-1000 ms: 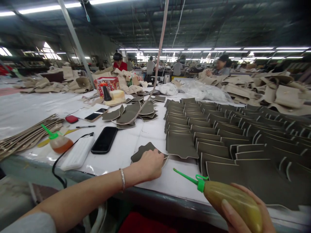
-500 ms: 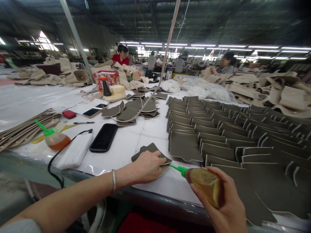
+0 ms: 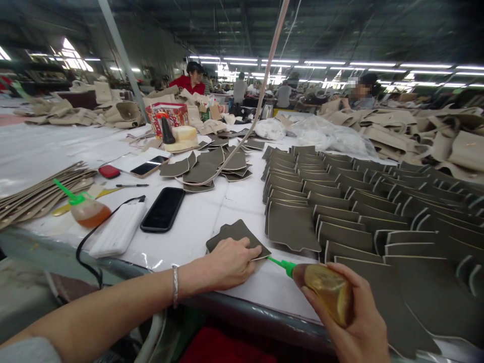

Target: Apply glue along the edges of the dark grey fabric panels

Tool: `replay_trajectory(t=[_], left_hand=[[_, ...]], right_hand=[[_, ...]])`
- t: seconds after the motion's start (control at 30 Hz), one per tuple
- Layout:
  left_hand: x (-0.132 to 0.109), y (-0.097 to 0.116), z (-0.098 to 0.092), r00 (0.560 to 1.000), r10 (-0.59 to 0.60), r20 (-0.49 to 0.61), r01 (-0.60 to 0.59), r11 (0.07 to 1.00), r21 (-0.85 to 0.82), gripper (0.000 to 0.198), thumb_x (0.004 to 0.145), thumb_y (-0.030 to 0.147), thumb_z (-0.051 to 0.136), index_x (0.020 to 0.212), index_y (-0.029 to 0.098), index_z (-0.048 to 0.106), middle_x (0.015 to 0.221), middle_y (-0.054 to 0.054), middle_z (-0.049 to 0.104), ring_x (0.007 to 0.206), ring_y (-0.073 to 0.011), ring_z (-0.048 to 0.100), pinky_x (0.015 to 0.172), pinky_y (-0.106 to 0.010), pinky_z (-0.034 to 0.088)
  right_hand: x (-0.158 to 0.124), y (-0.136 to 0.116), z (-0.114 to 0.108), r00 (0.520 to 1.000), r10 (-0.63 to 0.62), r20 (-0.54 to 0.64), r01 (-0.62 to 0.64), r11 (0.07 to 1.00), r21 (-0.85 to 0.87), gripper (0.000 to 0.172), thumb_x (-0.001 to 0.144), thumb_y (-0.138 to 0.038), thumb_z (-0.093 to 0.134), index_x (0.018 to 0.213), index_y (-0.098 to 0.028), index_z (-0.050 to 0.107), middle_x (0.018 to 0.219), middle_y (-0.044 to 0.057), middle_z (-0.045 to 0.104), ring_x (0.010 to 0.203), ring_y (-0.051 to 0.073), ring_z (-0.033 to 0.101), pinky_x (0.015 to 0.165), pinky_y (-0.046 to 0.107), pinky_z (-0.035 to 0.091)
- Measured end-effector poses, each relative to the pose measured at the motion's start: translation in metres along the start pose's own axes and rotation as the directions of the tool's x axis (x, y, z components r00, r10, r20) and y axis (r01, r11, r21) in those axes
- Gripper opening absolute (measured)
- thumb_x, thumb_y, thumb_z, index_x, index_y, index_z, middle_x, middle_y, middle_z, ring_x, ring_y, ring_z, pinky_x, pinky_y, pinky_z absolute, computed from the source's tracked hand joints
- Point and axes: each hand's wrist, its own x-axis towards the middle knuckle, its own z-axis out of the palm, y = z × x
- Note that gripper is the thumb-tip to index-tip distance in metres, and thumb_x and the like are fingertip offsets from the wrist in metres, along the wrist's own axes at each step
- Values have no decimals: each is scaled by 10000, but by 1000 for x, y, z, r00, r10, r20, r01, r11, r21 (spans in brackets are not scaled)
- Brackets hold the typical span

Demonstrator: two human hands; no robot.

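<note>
My left hand (image 3: 227,262) is on a dark grey-brown leather piece (image 3: 235,230) near the table's front edge. Its fingers grip the piece toward the right corner, with the thumb hidden from sight. In my right hand (image 3: 357,307) is a squeeze bottle (image 3: 328,290) of amber liquid, tilted on its side. The bottle's thin green nozzle (image 3: 283,263) points left, its tip at the edge of the leather piece, close to my left fingertips. Whether liquid is coming out cannot be made out.
Rows of overlapping leather pieces (image 3: 340,212) cover the right side. A loose pile of pieces (image 3: 204,169) lies further back. To the left are a black phone (image 3: 163,209), a white power bank (image 3: 119,229) and another green-tipped bottle (image 3: 88,212). A hanging hose (image 3: 260,96) crosses the view.
The view has shifted slightly. Both hands keep nearly the same pose, and the nozzle tip stays by the corner of the leather piece.
</note>
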Motion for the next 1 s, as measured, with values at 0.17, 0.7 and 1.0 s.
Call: replay_trajectory(t=[0.17,0.7,1.0], left_hand=[[-2,1,-2,1000,-4,6,4,1000,1,443,944,306,379,1364,261,511,968,-65,622,742,-253,661,626,-356,509],[-3,3,-9,998,-19,64,20,1000,-22,469,943,309,361,1390,248,489,1029,-84,611,780,-260,657,675,-386,512],[-3,0,-5,998,-13,56,15,999,-37,482,941,316,359,1408,277,473,1020,-70,614,788,-263,657,678,-376,513]], right_hand=[[0,3,-2,998,65,-10,-65,997,29,526,757,-629,650,1146,-293,543,1118,-3,589,1001,221,558,903,319,407],[-4,19,-1,996,86,-12,-85,995,61,562,703,-623,700,1126,-277,569,1090,4,612,987,232,572,874,332,408],[-10,17,2,991,134,19,-135,984,120,566,698,-614,708,1130,-282,557,1090,-11,594,969,204,567,865,303,410]])
